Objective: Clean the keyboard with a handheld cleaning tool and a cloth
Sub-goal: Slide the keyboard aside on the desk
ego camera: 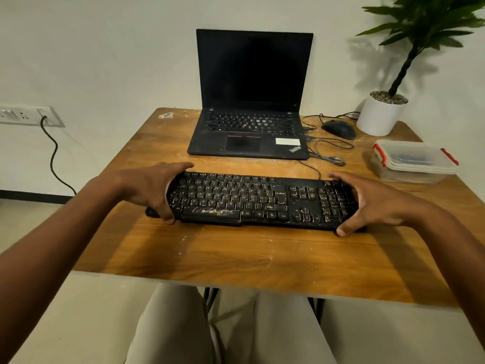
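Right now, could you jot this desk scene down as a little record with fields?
keyboard: black keyboard, dusty, flat on wooden table
left hand: left hand grips its left end
right hand: right hand grips its right end
behind: open laptop, screen dark
right side: mouse, potted plant, lidded plastic box
cleaning tool, cloth: none in sight

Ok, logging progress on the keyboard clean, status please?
Left hand and right hand each grip an end of the keyboard, flat on the table. No cleaning tool or cloth visible. Nothing in the way.

Wooden table (236, 258) bears keyboard (262, 200), laptop (249, 132), mouse (338, 128).
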`<state>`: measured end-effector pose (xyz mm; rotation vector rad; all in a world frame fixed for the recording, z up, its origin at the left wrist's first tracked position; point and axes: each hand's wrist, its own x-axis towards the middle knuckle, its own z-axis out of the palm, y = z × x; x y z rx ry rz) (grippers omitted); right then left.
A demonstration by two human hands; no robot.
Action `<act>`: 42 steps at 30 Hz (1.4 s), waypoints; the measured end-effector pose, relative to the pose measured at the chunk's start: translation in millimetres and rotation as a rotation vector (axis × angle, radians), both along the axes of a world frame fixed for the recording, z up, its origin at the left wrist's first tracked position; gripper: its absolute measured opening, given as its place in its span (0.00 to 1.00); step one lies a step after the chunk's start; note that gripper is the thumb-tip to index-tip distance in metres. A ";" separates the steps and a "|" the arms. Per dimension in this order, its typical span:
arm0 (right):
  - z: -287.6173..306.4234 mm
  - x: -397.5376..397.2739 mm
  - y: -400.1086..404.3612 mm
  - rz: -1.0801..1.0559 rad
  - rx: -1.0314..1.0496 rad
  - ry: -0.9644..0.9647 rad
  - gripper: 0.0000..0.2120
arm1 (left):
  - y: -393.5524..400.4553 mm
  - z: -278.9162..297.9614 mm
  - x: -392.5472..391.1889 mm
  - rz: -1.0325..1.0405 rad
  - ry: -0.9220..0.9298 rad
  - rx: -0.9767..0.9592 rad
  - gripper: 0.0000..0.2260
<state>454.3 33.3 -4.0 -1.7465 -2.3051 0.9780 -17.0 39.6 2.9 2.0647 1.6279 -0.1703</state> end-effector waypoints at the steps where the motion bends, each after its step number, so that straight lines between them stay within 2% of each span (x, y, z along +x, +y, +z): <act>1: 0.7 -0.4 -3.6 0.002 0.011 0.002 0.64 | -3.7 0.8 -0.5 -0.007 0.008 0.010 0.64; 8: 3.4 -2.5 -46.2 -0.003 0.043 0.047 0.64 | -46.2 6.9 -15.1 -0.011 -0.011 0.029 0.65; 15: 0.8 -10.1 -85.7 0.005 0.062 -0.004 0.65 | -80.5 -2.3 -20.0 -0.024 0.001 0.024 0.65; 27: -1.7 -18.0 -97.8 -0.001 0.016 -0.036 0.66 | -83.1 -5.0 -17.6 -0.056 0.039 -0.033 0.67; 34: -2.1 -41.1 -94.0 -0.073 0.286 0.026 0.56 | -82.5 9.8 56.1 -0.161 -0.063 0.211 0.55; 42: 0.8 -30.7 -87.4 -0.146 0.421 0.047 0.50 | -52.0 11.4 147.5 -0.291 -0.164 0.307 0.55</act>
